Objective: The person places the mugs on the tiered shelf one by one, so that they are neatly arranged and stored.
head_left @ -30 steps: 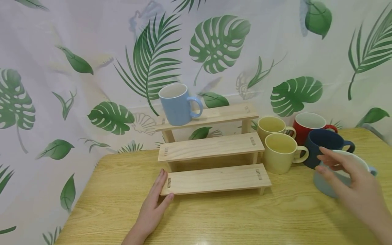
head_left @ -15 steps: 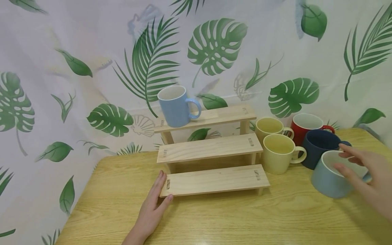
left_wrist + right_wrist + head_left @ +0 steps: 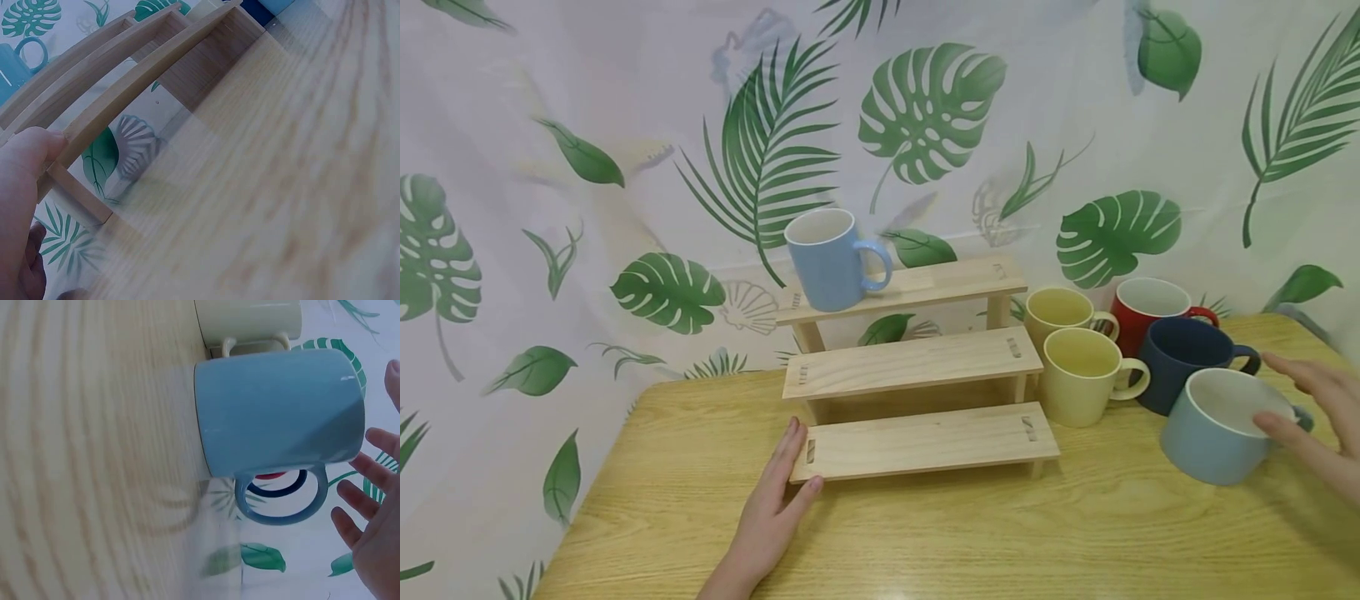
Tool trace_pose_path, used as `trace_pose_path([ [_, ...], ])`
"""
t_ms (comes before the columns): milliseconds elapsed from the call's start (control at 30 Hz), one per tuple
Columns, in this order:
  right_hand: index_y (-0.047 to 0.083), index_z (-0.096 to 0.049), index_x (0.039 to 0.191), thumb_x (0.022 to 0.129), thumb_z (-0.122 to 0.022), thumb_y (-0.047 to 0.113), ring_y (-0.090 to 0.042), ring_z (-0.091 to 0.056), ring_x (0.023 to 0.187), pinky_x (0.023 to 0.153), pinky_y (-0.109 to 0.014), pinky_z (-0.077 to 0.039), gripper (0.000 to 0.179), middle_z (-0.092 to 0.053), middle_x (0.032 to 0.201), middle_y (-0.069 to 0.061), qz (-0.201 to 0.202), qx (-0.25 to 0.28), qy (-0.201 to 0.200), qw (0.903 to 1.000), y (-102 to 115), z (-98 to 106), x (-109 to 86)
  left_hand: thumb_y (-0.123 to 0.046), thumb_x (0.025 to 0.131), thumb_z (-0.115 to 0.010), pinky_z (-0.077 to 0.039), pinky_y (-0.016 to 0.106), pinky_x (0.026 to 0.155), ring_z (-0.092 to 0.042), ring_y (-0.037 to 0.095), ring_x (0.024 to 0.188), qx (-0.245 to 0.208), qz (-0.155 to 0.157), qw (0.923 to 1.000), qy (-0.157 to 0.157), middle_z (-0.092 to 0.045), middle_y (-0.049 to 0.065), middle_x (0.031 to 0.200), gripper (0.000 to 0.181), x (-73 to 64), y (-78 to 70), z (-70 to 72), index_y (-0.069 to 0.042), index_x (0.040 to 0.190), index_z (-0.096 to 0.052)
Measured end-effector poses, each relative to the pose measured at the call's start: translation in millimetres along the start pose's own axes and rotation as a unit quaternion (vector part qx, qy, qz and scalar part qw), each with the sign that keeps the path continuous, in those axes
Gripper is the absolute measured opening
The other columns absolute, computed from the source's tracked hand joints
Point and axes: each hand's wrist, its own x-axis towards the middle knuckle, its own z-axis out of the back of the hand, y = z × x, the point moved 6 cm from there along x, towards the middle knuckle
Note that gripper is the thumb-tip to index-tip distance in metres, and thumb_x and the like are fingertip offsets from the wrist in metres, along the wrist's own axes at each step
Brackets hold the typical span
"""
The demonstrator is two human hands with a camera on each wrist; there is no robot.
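Note:
At the left end of a three-tier wooden display stand (image 3: 925, 442), my left hand (image 3: 767, 512) grips the lowest board. Its thumb (image 3: 47, 145) lies at the board's front edge, with the other fingers along the end. My right hand (image 3: 1326, 433) hovers with spread fingers beside a grey-blue mug (image 3: 1213, 437), which stands upright on the table. In the right wrist view the fingertips (image 3: 369, 464) are near the mug's rim, and its handle (image 3: 281, 515) shows in full. A light blue mug (image 3: 827, 267) stands at the left of the top board.
Right of the stand are two pale yellow mugs (image 3: 1078, 387), one behind the other. Next to them stand a red mug (image 3: 1131, 325) and a dark blue mug (image 3: 1180, 367). A leaf-print cloth (image 3: 647, 125) hangs behind the wooden table (image 3: 887, 542).
My right hand has moved right, from over the grey-blue mug to its handle side, uncovering more of the mug. The left hand keeps its place on the stand.

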Motion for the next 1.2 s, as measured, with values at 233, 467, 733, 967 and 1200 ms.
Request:
trace_pose_path([
  [233,0.008,-0.030,0.150,0.087,-0.068,0.010,-0.042,-0.036,0.107,0.093,-0.008,-0.009,0.074,-0.041,0.131,-0.035,0.027,0.005,0.019,0.9994,-17.3,-7.7,-3.8,-0.037,0.097,-0.055,-0.017,0.051,0.111,-0.014,0.017,0.143,-0.001,-0.004,1.0000,-0.001,-0.015,-0.002,0.159,0.066,0.6,-1.5,0.7,-0.028,0.153,-0.021],
  [467,0.003,-0.021,0.152,0.091,-0.064,0.016,-0.049,-0.045,0.109,0.108,-0.019,-0.008,0.076,-0.051,0.112,-0.043,0.010,-0.016,0.062,0.9979,-35.4,-14.6,-5.5,-0.037,0.098,-0.054,-0.017,0.054,0.111,-0.014,0.018,0.143,0.002,-0.006,1.0000,-0.001,-0.014,-0.002,0.159,0.066,1.1,-0.9,0.7,-0.029,0.153,-0.020],
  [733,0.001,-0.025,0.150,0.088,-0.069,0.015,0.019,-0.037,0.094,0.076,0.005,-0.017,0.077,-0.058,0.098,-0.039,-0.002,0.012,0.060,0.9981,-39.1,-14.1,-3.9,-0.037,0.097,-0.055,-0.016,0.053,0.111,-0.014,0.017,0.143,0.001,-0.005,1.0000,-0.005,-0.014,-0.002,0.159,0.066,1.0,-0.1,1.4,-0.030,0.153,-0.021],
  [967,-0.002,-0.022,0.149,0.089,-0.068,0.023,-0.011,-0.058,0.079,0.075,-0.018,-0.036,0.080,-0.058,0.093,-0.036,-0.040,-0.006,0.090,0.9951,-35.4,-14.0,-2.6,-0.038,0.097,-0.055,-0.016,0.052,0.111,-0.013,0.017,0.143,0.001,-0.003,1.0000,-0.001,-0.014,-0.001,0.159,0.066,1.2,-0.1,0.8,-0.030,0.153,-0.020],
  [1200,0.001,-0.026,0.149,0.087,-0.070,0.011,0.010,-0.039,0.072,0.058,-0.010,-0.031,0.077,-0.057,0.099,0.006,-0.031,0.068,0.064,0.9951,-37.7,-14.3,-7.6,-0.037,0.097,-0.055,-0.016,0.052,0.111,-0.013,0.017,0.143,-0.001,-0.004,1.0000,-0.001,-0.014,-0.001,0.159,0.066,0.6,-0.6,0.4,-0.029,0.153,-0.021],
])
